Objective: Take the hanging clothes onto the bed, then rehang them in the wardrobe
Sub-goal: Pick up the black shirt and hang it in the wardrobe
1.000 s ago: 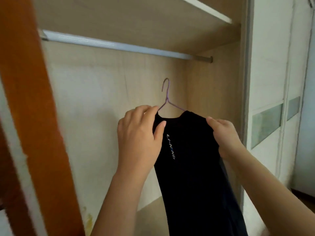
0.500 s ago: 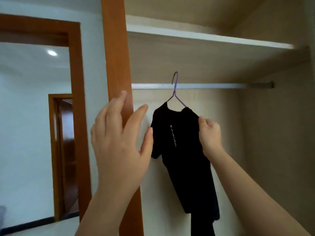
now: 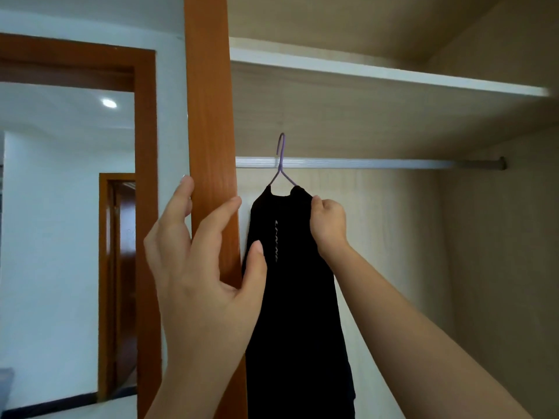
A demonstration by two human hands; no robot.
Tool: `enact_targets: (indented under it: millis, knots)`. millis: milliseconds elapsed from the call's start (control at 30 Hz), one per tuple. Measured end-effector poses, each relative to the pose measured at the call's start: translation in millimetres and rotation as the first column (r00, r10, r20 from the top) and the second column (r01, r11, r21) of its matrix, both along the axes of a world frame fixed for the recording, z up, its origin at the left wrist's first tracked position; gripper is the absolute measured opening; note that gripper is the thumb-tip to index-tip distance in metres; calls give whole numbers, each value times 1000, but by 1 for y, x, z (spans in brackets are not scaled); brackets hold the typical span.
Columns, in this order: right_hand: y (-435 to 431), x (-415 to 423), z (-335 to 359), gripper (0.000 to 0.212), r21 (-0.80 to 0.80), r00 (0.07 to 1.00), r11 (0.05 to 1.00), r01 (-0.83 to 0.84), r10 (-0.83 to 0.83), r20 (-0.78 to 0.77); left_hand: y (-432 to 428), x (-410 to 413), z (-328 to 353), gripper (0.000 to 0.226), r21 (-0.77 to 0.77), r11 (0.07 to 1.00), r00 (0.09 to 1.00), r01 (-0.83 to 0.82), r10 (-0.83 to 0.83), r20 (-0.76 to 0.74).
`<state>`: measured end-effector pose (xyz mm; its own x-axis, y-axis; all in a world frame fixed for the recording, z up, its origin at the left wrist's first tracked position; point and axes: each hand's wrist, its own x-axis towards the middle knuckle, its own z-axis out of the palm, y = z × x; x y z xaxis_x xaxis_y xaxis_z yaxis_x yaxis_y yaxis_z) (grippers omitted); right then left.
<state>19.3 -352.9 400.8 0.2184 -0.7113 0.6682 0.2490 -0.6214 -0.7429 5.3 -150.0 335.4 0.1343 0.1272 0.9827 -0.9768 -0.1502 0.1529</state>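
I judge this the rehanging step: my right hand (image 3: 328,225) pinches the shoulder of the black fabric T-shirt (image 3: 290,297) just under the silver metal rail (image 3: 378,163), its purple wire hanger (image 3: 281,164) hook poking above that rail, my left hand (image 3: 205,267) spread loose to the rail's left, and next the hook must settle over it

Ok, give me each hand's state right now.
Left hand: open, fingers spread by the post, holding nothing.
Right hand: closed, holding the shirt at its shoulder, on the hanger.

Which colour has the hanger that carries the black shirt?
The hanger is light purple, a thin wire one; the head view shows it best.
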Motion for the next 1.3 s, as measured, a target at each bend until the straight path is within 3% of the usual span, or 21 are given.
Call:
enact_targets:
  millis: [300,600,733,833,933,1100,1200,1300]
  knots:
    - [3,29,-33,39,20,992,998,-56,58,-114,-1,-2,-1,35,-17,1000,1000,-17,17,-1]
    - [11,-11,-72,6,-72,965,994,-85,65,-254,0,-11,-14,30,-29,999,999,33,-34,-37]
    - [12,-47,-114,20,-64,901,992,-107,70,-428,-4,-30,-45,26,-52,996,996,74,-76,-40]
    - [18,-80,-156,23,-10,845,994,-109,88,-527,-11,-39,-73,21,11,995,995,96,-97,39]
    - [21,-120,-204,23,73,803,997,-40,76,-591,-18,-47,-102,22,188,968,985,166,-171,12]
    - [38,-207,-309,26,224,756,955,195,0,-655,-25,-55,-180,23,534,766,931,360,-335,-146]
    - [63,-262,-379,24,366,723,860,356,-6,-691,-30,-58,-241,24,668,552,863,499,-391,-321]
    - [101,-317,-442,25,460,703,723,515,-50,-709,-33,-66,-294,21,703,294,758,648,-338,-557]
